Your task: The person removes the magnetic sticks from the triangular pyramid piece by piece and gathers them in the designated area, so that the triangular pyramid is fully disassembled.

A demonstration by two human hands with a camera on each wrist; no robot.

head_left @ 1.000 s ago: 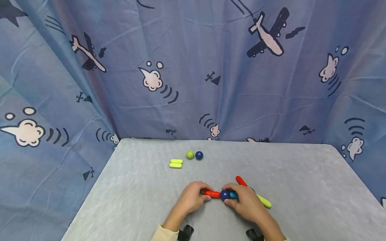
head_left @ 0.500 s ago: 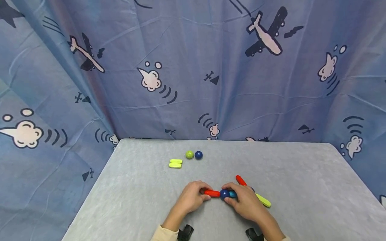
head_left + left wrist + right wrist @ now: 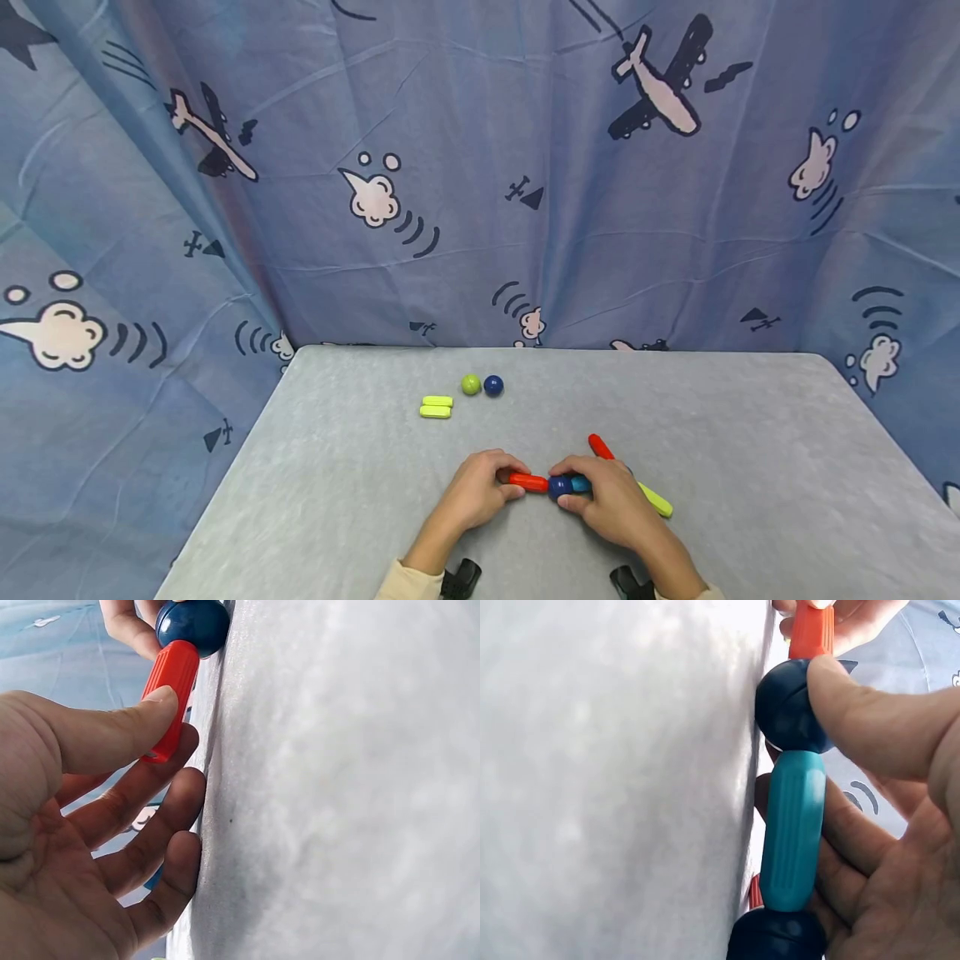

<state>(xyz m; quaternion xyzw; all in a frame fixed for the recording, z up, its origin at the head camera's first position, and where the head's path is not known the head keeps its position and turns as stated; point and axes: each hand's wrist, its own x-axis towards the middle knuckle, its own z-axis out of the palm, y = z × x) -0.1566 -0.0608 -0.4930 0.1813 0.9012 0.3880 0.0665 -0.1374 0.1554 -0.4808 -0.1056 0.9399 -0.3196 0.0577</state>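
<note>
Between thumb and fingers my left hand (image 3: 483, 490) pinches a red ribbed rod (image 3: 171, 697). The rod's far end meets a dark blue ball (image 3: 559, 487). My right hand (image 3: 611, 498) grips that ball, thumb on its near side in the right wrist view. From the ball a teal rod (image 3: 793, 832) runs under the right palm to a second dark blue ball (image 3: 776, 937). In the head view another red rod (image 3: 601, 447) and a yellow-green rod (image 3: 656, 500) stick out past the right hand, which mostly hides where they join.
Farther back on the grey table (image 3: 360, 467) lie two short yellow-green rods (image 3: 436, 407), a green ball (image 3: 471, 384) and a dark blue ball (image 3: 493, 386). A blue printed curtain (image 3: 465, 167) hangs behind the table.
Both hands keep their hold on the red rod and the ball, almost still. The rods beyond the right hand shift very slightly.
</note>
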